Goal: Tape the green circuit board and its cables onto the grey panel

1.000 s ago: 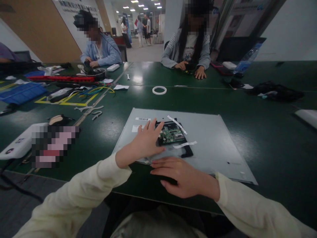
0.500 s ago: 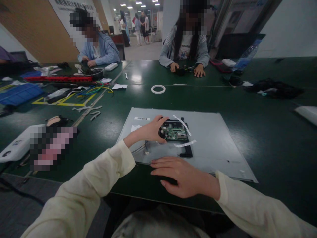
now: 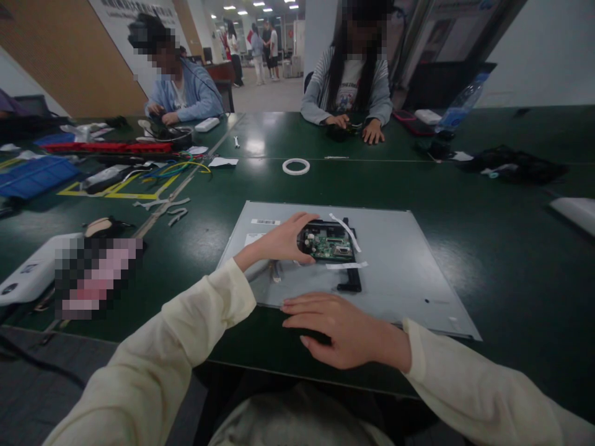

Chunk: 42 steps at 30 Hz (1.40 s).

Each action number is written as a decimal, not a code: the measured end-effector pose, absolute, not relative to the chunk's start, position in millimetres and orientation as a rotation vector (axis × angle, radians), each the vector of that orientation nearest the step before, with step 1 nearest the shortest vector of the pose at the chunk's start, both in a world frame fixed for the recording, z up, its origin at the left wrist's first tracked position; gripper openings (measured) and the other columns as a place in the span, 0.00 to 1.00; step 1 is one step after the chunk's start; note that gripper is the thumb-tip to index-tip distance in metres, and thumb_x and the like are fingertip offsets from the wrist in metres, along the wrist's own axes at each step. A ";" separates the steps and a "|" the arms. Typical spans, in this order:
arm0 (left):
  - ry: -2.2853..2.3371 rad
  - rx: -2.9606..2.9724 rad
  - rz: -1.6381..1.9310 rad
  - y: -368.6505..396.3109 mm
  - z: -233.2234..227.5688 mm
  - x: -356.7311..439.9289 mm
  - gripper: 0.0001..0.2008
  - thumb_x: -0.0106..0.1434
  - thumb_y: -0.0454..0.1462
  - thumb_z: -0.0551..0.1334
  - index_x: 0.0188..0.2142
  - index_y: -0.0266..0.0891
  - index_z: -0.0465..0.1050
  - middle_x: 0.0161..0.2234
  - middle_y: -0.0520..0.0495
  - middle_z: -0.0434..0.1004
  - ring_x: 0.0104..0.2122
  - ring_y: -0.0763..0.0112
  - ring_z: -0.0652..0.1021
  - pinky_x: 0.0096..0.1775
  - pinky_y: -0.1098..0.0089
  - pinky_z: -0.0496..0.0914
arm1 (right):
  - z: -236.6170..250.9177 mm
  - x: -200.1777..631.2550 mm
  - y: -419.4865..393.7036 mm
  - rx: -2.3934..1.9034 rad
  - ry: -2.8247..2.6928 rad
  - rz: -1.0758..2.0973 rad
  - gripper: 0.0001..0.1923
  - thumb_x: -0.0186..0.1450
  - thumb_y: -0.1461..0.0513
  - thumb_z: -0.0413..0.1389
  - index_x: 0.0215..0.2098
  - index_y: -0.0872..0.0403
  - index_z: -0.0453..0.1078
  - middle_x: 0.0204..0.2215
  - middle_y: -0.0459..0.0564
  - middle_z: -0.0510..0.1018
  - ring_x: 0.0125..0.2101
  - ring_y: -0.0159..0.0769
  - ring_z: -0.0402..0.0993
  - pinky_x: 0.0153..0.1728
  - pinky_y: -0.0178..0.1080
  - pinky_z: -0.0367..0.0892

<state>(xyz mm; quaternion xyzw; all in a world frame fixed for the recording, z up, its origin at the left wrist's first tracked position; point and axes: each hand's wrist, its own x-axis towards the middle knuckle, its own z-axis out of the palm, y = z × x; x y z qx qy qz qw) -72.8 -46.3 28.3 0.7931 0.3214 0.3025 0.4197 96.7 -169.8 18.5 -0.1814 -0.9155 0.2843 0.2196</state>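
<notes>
Looks like elec. wkshop in office: PCB [image 3: 326, 246], wires [image 3: 179, 168], worktable [image 3: 381, 179].

We wear pale yellow cloth sleeves [image 3: 153, 353] at our dark green tabletop [image 3: 372, 179], where a flat rectangular silver-grey panel [image 3: 395, 266] shows a green printed circuit board [image 3: 330, 246], a black angular frame [image 3: 354, 279], thin white strips [image 3: 346, 266] and a black-and-white striped barcode label [image 3: 265, 222]; we also see a white ring [image 3: 296, 173] and a blue plastic tray [image 3: 39, 174]

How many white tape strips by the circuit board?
2. One strip slants across the far right corner of the circuit board; the other strip lies along its near edge, toward the right. The left hand may hide more.
</notes>
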 end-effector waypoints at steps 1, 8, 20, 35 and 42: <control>0.788 2.036 0.755 -46.2 28.5 -73.1 0.41 0.36 0.34 0.72 0.53 0.40 0.64 0.54 0.40 0.63 0.56 0.51 0.64 0.58 0.59 0.53 | 18.4 96.9 -169.8 -0.501 -2.536 0.786 0.18 0.61 0.65 0.49 0.47 0.61 0.71 0.49 0.54 0.72 0.53 0.32 0.65 0.56 0.37 0.59; 0.763 2.189 0.795 -49.0 36.6 -74.0 0.41 0.41 0.37 0.71 0.55 0.40 0.62 0.55 0.40 0.63 0.56 0.53 0.63 0.58 0.59 0.54 | 19.0 96.9 -169.2 -0.506 -2.550 0.790 0.18 0.62 0.65 0.49 0.48 0.60 0.71 0.50 0.53 0.72 0.53 0.32 0.65 0.56 0.37 0.58; 0.740 2.331 0.794 -43.3 37.5 -76.1 0.40 0.47 0.45 0.69 0.57 0.42 0.54 0.57 0.40 0.58 0.57 0.55 0.62 0.59 0.56 0.56 | 14.5 96.6 -169.6 -0.491 -2.510 0.781 0.17 0.61 0.66 0.50 0.47 0.61 0.72 0.49 0.54 0.73 0.52 0.32 0.65 0.56 0.35 0.58; 0.780 2.478 0.838 -35.4 42.7 -93.2 0.40 0.48 0.44 0.68 0.57 0.40 0.53 0.58 0.38 0.56 0.59 0.55 0.59 0.60 0.57 0.54 | 29.8 111.2 -161.0 -0.345 -2.346 0.318 0.15 0.62 0.69 0.48 0.45 0.60 0.68 0.40 0.53 0.77 0.43 0.33 0.72 0.45 0.38 0.69; 0.824 2.467 0.800 -33.7 39.4 -98.5 0.41 0.47 0.45 0.69 0.57 0.41 0.53 0.58 0.39 0.55 0.59 0.53 0.59 0.59 0.55 0.55 | 48.9 169.5 -118.8 -1.071 -1.912 -0.033 0.08 0.63 0.67 0.50 0.35 0.52 0.71 0.32 0.47 0.78 0.33 0.34 0.75 0.35 0.37 0.69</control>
